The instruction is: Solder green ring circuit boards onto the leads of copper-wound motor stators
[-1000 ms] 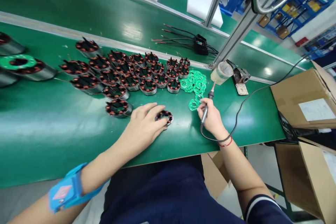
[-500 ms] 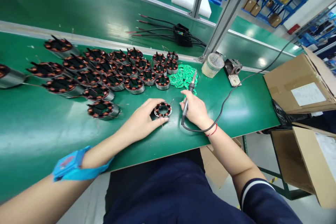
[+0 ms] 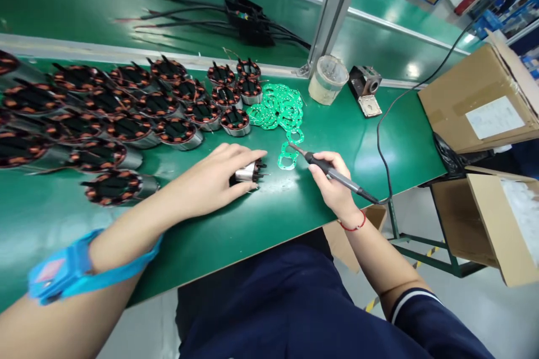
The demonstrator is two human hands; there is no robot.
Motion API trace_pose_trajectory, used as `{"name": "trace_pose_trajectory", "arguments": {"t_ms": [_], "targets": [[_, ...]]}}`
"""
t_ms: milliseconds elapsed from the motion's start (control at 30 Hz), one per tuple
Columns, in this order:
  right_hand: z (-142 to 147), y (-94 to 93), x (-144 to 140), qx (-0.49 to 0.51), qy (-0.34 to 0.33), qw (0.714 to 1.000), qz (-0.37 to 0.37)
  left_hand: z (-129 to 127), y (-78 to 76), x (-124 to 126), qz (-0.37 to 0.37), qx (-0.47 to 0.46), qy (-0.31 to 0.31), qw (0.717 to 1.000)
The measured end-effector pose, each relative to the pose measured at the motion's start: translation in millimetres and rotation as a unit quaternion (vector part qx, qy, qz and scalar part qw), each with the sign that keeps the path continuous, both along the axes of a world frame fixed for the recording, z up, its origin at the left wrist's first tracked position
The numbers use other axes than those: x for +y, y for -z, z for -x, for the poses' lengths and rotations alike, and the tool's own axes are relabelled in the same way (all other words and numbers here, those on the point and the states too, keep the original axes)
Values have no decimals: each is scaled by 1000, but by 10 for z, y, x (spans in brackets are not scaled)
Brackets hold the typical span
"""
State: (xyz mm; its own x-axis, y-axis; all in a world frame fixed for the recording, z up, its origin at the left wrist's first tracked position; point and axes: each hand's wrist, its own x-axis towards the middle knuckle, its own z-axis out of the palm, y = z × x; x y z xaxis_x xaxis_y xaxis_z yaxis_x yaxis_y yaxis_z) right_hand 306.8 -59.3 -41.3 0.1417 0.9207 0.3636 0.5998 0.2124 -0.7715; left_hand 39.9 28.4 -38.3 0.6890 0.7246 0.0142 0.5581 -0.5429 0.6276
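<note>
My left hand is closed around a motor stator, which lies tipped on its side on the green bench with its dark prongs facing right. In my right hand is a soldering iron, gripped like a pen, its tip pointing up and left. That tip is close to a few loose ring-shaped green circuit boards; whether it touches them I cannot tell. Behind them lies a heap of similar green boards. Rows of copper-wound stators stand on the left of the bench.
A whitish tub and a soldering iron stand are at the back by a metal post. A black wired module lies behind the rail. The iron's cord runs to the right, near a cardboard box.
The stator in my left hand has gone from upright to lying on its side. My right hand has turned the iron from pointing up to pointing left. The view has shifted.
</note>
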Motion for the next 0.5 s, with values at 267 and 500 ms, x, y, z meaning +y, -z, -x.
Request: {"name": "trace_pose_trajectory", "arguments": {"t_ms": [267, 500], "targets": [[235, 58, 104, -124, -49, 986, 101, 74, 61, 18, -45, -47, -48, 997], [391, -7, 413, -273, -116, 947, 121, 220, 38, 26, -49, -23, -39, 998]]}}
